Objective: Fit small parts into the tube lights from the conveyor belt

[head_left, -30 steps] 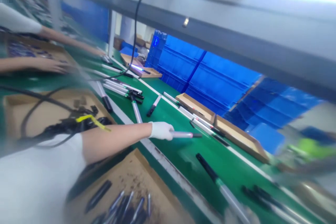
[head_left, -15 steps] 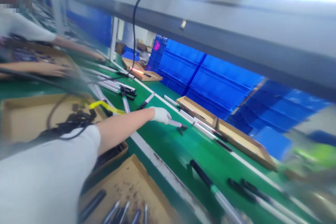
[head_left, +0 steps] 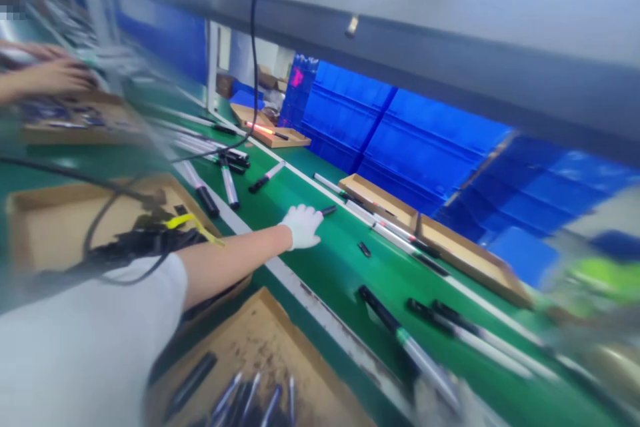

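Observation:
My left hand (head_left: 303, 227), in a white glove, reaches out over a green conveyor belt (head_left: 320, 280). A short black stub (head_left: 329, 211) shows just past its fingertips. Whether the glove holds it, I cannot tell. Several silver tubes with black ends (head_left: 227, 183) lie on the belt, and a small black piece (head_left: 364, 249) lies near my fingers. At the bottom edge, a blurred white shape, probably my right hand (head_left: 440, 403), sits at the lower end of a silver tube with a green collar (head_left: 415, 353). Its fingers are hidden by blur.
A cardboard tray (head_left: 45, 233) holds black cables and a yellow strap. Another (head_left: 210, 347) holds dark tubes. A co-worker's hand (head_left: 55, 77) works at the upper left. Blue crates (head_left: 410, 140) stand behind the belt, under a grey overhead beam (head_left: 350, 33).
My left hand has moved up the picture, and the silver tube at its fingers no longer shows. Only a black stub appears there now. The co-worker's hand has risen.

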`<state>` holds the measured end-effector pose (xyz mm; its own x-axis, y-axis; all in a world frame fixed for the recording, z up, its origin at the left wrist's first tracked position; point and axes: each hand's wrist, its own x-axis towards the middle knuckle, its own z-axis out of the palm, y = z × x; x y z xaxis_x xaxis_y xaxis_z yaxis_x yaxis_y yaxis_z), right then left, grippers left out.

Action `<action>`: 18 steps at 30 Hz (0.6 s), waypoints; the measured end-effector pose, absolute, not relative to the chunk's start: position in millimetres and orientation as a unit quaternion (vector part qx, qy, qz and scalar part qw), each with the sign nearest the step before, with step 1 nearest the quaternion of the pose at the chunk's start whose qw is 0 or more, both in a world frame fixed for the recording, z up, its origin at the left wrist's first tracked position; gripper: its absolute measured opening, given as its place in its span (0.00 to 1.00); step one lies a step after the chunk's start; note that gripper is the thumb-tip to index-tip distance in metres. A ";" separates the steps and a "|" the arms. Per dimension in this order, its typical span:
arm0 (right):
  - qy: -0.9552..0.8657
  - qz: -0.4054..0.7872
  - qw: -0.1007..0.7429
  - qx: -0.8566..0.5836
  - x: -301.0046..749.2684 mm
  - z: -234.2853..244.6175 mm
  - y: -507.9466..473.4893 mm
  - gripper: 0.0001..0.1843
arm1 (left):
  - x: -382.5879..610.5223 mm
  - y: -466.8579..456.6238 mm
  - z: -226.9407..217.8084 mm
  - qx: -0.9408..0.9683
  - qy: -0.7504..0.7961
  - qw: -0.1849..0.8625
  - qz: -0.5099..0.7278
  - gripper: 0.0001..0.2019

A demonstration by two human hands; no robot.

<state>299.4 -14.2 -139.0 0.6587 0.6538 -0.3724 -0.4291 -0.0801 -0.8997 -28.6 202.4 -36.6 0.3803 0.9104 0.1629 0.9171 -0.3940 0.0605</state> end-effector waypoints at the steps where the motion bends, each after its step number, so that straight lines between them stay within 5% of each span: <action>1: -0.078 0.420 0.678 -0.599 297.4 -136.8 -13.2 0.07 | -14.5 203.2 -46.3 -0.851 -0.520 0.008 -0.074 0.30; 9: -0.051 0.498 0.678 -0.538 275.3 -148.5 -8.7 0.20 | 89.1 254.5 -95.0 -0.894 -0.444 -0.051 -0.024 0.38; 18: -0.093 0.516 0.635 -0.567 278.3 -140.1 -28.1 0.32 | 77.2 296.4 -101.1 -0.870 -0.487 -0.077 -0.016 0.21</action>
